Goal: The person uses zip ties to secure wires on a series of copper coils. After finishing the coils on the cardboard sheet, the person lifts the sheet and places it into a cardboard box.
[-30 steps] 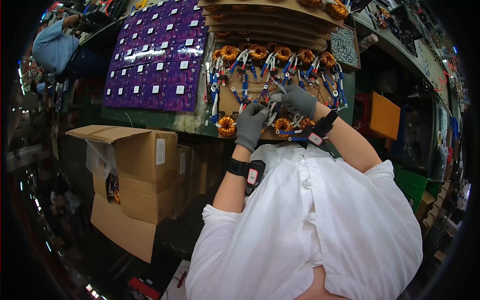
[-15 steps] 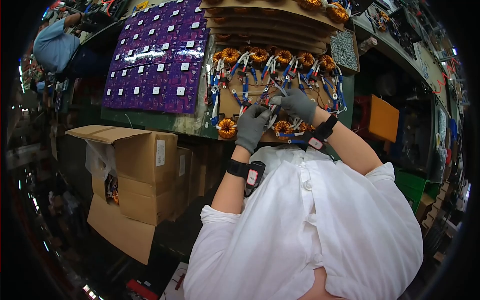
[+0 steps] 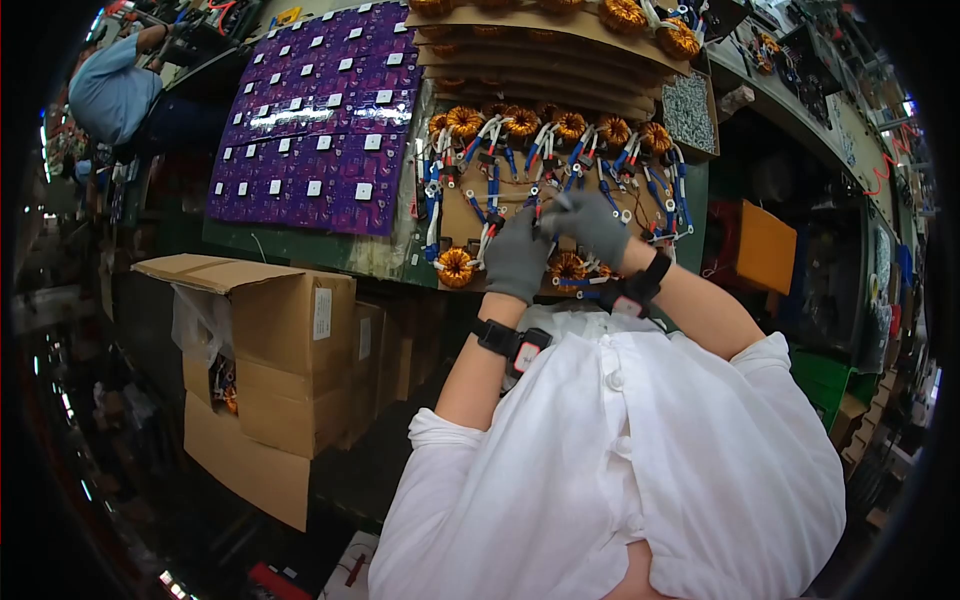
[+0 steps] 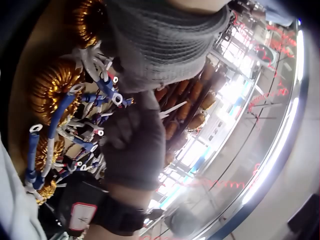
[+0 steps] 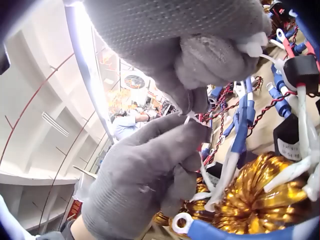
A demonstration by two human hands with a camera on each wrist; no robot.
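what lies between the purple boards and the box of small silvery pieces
In the head view, a row of copper-coloured coils with blue and white leads, and behind it a stack of cardboard sheets, lie between boards and box.

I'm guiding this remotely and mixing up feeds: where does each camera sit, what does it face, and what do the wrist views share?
Head: on the person's head, facing forward and down at wired coils and purple boards; left hand, right hand, forearms and white shirt show.
Left wrist: on that wrist, facing the hands' work; left hand on top, right hand and its wrist strap below.
Right wrist: on that wrist, facing the work; right hand on top, left below.
Shared: both gloved hands and coils.
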